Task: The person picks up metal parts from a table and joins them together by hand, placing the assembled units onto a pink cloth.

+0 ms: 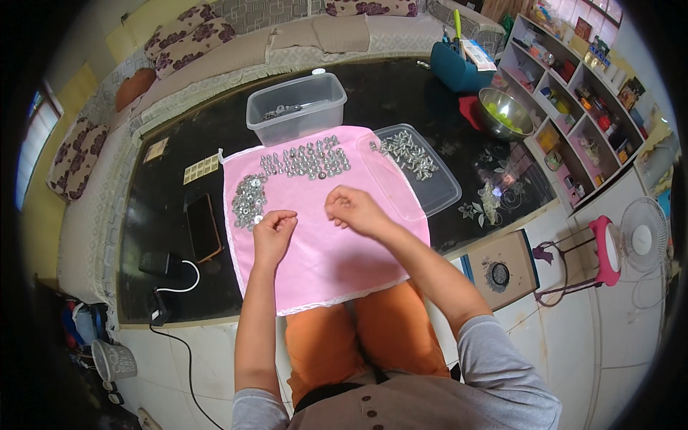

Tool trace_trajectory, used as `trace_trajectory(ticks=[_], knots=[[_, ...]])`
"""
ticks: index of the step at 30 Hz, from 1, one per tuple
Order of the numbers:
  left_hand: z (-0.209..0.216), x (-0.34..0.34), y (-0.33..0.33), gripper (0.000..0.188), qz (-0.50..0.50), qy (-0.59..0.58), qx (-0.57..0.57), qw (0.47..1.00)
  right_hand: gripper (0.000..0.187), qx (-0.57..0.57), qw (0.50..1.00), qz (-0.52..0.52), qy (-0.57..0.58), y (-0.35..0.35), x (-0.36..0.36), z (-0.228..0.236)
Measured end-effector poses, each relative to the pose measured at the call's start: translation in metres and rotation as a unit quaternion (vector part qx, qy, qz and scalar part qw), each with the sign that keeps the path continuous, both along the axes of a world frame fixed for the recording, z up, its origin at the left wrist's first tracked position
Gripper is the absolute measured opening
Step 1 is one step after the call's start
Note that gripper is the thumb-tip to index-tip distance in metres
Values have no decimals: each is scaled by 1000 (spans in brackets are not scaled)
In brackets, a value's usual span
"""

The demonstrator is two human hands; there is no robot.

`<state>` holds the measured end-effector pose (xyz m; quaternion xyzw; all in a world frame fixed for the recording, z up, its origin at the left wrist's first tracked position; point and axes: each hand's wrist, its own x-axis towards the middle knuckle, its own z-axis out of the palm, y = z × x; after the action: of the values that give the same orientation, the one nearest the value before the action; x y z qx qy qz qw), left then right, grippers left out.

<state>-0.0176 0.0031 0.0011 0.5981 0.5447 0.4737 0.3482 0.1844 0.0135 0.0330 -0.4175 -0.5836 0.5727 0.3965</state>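
Note:
Both of my hands are over a pink cloth (pixel 322 265) spread on a dark glossy table. My left hand (pixel 274 233) is closed in a pinch beside a heap of small silver washers (pixel 249 199); anything between its fingertips is too small to make out. Above the cloth's middle, my right hand (pixel 356 210) has its fingers curled and pressed together, and what they hold, if anything, is hidden. Beyond the hands stand rows of small metal pieces (pixel 308 159), seemingly screws with washers. Loose silver screws (pixel 410 153) lie in a clear plastic lid (pixel 446 188) at the right.
A clear plastic tub (pixel 297 118) with metal pieces inside stands behind the cloth. To the left lie a phone (pixel 204 228) and a black charger (pixel 155 263). A metal bowl (pixel 527 125) and teal holder (pixel 459 70) are at the far right. A fan (pixel 640 236) stands on the floor.

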Motion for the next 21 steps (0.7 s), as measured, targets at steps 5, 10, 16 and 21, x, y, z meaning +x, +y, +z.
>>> trace_trajectory(ticks=[5, 10, 16, 21], knots=[[-2, -5, -2, 10, 6, 2, 13, 1000, 3, 102, 981, -126, -108, 27, 44, 35], [-1, 1, 1, 10, -4, -10, 25, 1000, 8, 244, 884, -188, -352, 81, 90, 35], [4, 2, -1, 10, -5, -21, -1, 1000, 11, 337, 814, -71, -467, 105, 94, 20], [-2, -1, 2, 10, -2, -16, 4, 1000, 9, 348, 791, -74, -498, 110, 90, 11]])
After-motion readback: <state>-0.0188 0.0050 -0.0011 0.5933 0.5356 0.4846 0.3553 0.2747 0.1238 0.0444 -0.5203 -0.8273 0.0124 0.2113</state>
